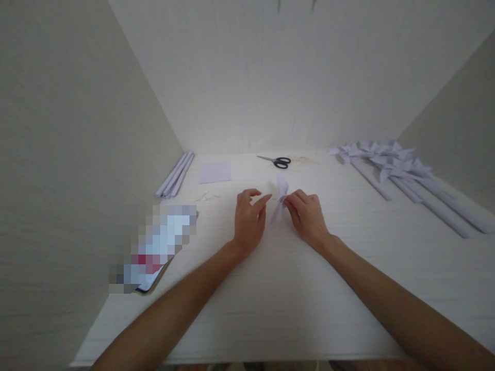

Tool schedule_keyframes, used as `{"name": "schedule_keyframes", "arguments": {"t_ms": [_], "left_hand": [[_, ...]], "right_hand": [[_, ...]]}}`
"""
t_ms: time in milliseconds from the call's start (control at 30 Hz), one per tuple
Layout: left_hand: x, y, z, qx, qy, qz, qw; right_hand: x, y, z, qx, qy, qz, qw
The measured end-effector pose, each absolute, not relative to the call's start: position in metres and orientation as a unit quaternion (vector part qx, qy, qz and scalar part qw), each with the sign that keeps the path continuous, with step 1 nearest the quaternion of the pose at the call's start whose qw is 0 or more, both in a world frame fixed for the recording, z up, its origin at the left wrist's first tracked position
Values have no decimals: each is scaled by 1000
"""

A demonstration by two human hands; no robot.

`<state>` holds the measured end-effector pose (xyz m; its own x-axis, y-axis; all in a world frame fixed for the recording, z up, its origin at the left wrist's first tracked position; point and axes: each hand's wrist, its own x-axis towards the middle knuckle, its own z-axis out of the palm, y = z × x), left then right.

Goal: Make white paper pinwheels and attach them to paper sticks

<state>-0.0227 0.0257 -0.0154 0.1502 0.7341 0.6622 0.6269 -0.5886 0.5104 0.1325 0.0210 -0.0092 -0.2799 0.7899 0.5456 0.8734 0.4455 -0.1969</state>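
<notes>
Over the middle of the table, my right hand [307, 214] pinches the centre of a folded pale lilac paper pinwheel [282, 185], which looks slightly blurred. Its blades spread up and down, turned edge-on to me. Just left of it is my left hand [249, 224], fingers apart and curved, one fingertip pointing at the pinwheel's centre. A thin, faint shape shows between that fingertip and the paper; what it is I cannot make out. Beyond the hands lie scissors [281, 163] with black handles, their blades pointing left.
Several finished pinwheels [386, 154] on rolled paper sticks [441, 211] are heaped at the right. Left of the hands are a flat paper square [215, 172], more paper rolls [176, 175], thin light-coloured sticks [207, 196] and a phone [158, 252]. Walls enclose the table's back and sides.
</notes>
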Motion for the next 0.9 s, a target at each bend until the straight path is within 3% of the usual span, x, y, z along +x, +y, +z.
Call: {"name": "schedule_keyframes", "arguments": {"t_ms": [133, 400, 900], "left_hand": [[-23, 24, -14, 813, 419, 404, -18], [-22, 25, -12, 852, 400, 338, -16], [-24, 32, -19, 837, 366, 385, 133]], "right_hand": [[133, 19, -11, -470, -825, -41, 310], [130, 17, -10, -440, -846, -17, 300], [131, 22, -12, -414, -853, 43, 314]]}}
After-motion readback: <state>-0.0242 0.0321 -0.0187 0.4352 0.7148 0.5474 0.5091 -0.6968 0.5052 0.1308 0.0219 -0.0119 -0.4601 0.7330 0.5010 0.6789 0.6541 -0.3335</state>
